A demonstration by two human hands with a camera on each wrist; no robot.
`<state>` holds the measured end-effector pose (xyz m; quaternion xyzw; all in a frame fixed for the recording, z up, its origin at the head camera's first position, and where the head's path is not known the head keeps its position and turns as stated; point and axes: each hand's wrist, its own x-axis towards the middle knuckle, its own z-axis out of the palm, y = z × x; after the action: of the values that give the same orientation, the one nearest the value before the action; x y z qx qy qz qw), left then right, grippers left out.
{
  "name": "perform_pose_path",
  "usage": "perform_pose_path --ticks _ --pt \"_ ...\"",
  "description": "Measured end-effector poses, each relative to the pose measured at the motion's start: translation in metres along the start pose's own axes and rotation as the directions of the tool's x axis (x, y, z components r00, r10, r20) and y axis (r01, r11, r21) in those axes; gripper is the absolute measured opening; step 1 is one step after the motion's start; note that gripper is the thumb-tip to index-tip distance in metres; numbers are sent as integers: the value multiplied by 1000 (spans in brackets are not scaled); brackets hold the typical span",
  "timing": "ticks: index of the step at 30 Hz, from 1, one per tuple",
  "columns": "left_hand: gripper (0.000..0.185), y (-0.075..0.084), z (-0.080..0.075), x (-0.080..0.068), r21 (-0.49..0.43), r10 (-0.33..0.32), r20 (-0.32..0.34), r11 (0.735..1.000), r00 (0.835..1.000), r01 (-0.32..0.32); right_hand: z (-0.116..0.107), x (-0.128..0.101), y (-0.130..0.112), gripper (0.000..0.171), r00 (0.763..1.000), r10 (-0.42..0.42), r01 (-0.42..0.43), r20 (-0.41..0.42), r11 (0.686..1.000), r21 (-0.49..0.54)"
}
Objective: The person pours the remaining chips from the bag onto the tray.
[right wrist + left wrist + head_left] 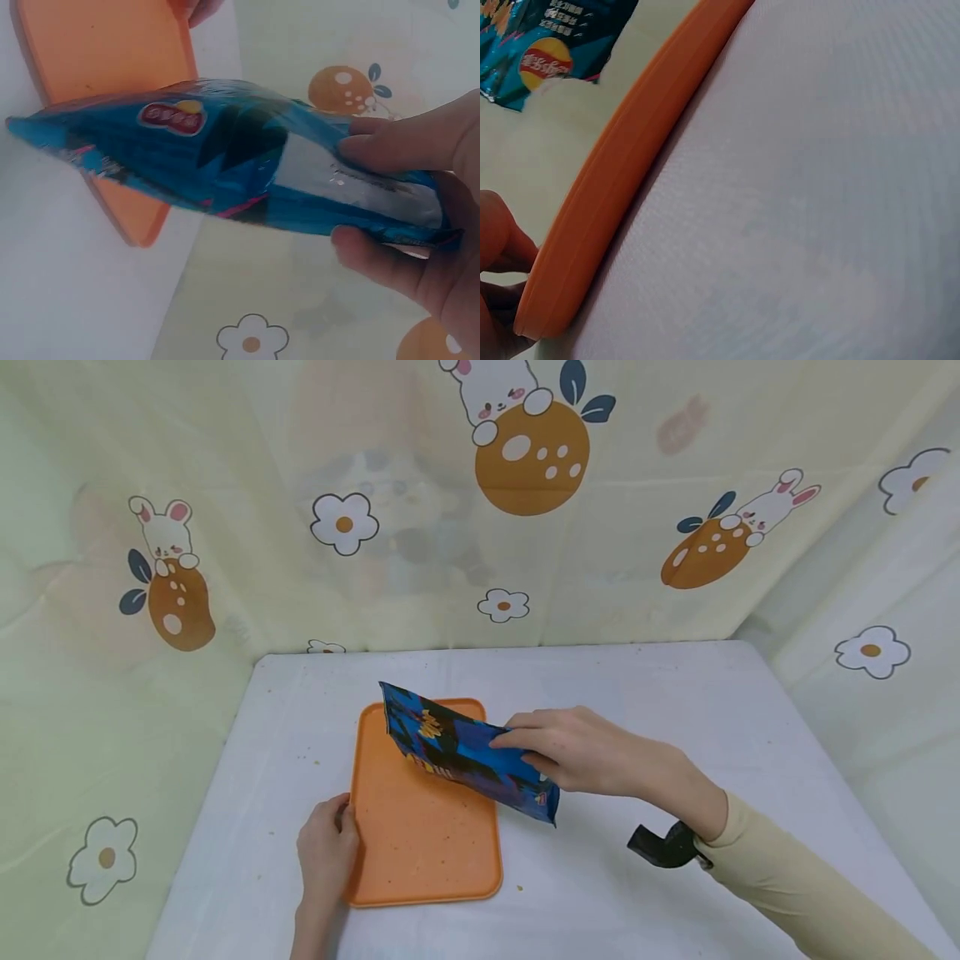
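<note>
Blue snack bag (468,752) at centre of frame, held tilted above orange tray (420,852), its upper end toward upper left, lower end toward lower right. Gripped near lower end by right hand (577,752): fingers (390,146) laid close together on top side, thumb under, pinching bag btw them. Tray flat on white table (675,710), centre-left, w/ small crumbs on it. Left hand (326,852) at lower left, fingers curled round tray's left edge near the front corner, thumb side on rim. Behind table, cream curtain (225,485) w/ rabbits, flowers, filling upper half. Black wrist mount (663,846) at lower right.
</note>
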<state>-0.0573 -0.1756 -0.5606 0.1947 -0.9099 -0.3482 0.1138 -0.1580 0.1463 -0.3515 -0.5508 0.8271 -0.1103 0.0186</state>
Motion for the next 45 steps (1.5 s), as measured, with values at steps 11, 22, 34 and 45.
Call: perform_pose_path --ticks 11,22,34,45 --pt "26 1 2 0 4 10 -19 1000 1000 -10 -1 2 -2 32 1000 20 -20 21 1000 -21" --pt "26 -1 2 -1 -18 22 -24 1000 999 -23 -3 0 -2 32 1000 19 -19 18 1000 0" --pt "25 1 0 1 -11 38 -33 999 999 -39 -1 1 -2 32 1000 -5 5 -16 1000 -14" --pt "28 2 1 1 -10 -12 9 1000 1000 12 -1 -1 0 31 999 -14 13 -49 1000 -28"
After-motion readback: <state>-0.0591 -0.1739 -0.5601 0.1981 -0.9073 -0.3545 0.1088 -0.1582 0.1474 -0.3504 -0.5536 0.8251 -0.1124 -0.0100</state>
